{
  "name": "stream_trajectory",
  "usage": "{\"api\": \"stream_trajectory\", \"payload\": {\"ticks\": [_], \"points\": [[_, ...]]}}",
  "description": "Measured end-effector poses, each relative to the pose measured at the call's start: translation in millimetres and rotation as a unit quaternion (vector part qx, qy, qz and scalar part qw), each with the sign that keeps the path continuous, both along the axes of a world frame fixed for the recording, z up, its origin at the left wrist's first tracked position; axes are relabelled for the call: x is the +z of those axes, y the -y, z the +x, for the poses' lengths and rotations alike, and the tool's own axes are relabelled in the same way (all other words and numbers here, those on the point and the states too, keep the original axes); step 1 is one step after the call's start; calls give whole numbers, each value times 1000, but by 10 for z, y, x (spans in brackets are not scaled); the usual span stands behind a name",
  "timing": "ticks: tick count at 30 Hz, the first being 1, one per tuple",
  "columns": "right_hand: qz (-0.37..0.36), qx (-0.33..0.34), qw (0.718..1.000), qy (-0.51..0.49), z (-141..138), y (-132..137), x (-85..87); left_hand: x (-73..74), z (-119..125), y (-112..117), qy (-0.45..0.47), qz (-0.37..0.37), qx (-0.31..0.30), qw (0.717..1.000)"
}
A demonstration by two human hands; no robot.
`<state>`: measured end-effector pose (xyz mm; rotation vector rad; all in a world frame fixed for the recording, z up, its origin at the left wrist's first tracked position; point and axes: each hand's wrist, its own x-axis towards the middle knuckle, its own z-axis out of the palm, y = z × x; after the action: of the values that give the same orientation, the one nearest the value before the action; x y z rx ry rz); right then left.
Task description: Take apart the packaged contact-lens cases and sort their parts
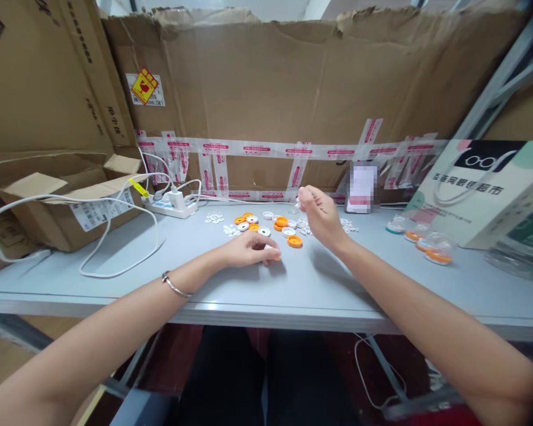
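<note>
My left hand [251, 248] is low over the front middle of the table, thumb and fingers closed on a small orange piece [276, 257] that is mostly covered. Raised to its right, my right hand [318, 214] is closed, with a bit of something whitish at the fingertips that I cannot make out. Between and behind the hands lie several orange round parts [294, 241] and white round parts [263, 231], some with a hole in the middle. Small white pieces [214, 218] lie in loose heaps at the left, and more white pieces [349, 226] lie behind my right hand.
Several clear-topped round cases [439, 253] with coloured bases stand at the right, by a printed paper bag [462, 183]. A phone [362, 188] leans against the large cardboard [266, 77]. At the left are a power strip [171, 204], a looping white cable [115, 273] and an open carton [66, 207].
</note>
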<state>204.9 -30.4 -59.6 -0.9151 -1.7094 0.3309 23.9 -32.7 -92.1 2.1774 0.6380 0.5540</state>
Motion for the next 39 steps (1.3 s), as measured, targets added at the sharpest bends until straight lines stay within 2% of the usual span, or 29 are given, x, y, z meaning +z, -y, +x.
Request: {"api": "stream_trajectory", "payload": {"ticks": [5, 10, 13, 15, 17, 18, 21, 22, 23, 28, 33, 39], "points": [[-96, 126, 987, 25, -32, 51, -32, -24, 28, -40, -1, 114, 48, 992], [-139, 232, 963, 17, -151, 202, -35, -115, -26, -112, -42, 153, 62, 985], [-137, 265, 954, 2, -168, 256, -17, -140, -37, -122, -50, 176, 60, 981], [-120, 256, 959, -7, -158, 260, -23, -96, -37, -98, -25, 222, 62, 973], [-108, 216, 970, -20, -143, 242, -43, -8, -37, -52, 38, 299, 96, 949], [-106, 192, 975, -26, -137, 228, -55, 41, -36, -25, 80, 346, 128, 926], [-109, 136, 984, -36, -137, 183, -88, 145, -19, 44, 175, 476, 223, 833], [-111, 129, 985, -34, -144, 171, -97, 154, -7, 58, 180, 505, 234, 811], [-113, 128, 985, -30, -153, 164, -103, 153, 8, 66, 172, 523, 233, 802], [-115, 148, 982, 2, -186, 178, -100, 103, 57, 63, 155, 523, 218, 809], [-92, 136, 986, 40, -145, 205, -82, 146, 35, 56, 180, 489, 237, 820], [-83, 133, 986, 59, -105, 176, -91, 192, 16, 46, 129, 499, 243, 822]]}}
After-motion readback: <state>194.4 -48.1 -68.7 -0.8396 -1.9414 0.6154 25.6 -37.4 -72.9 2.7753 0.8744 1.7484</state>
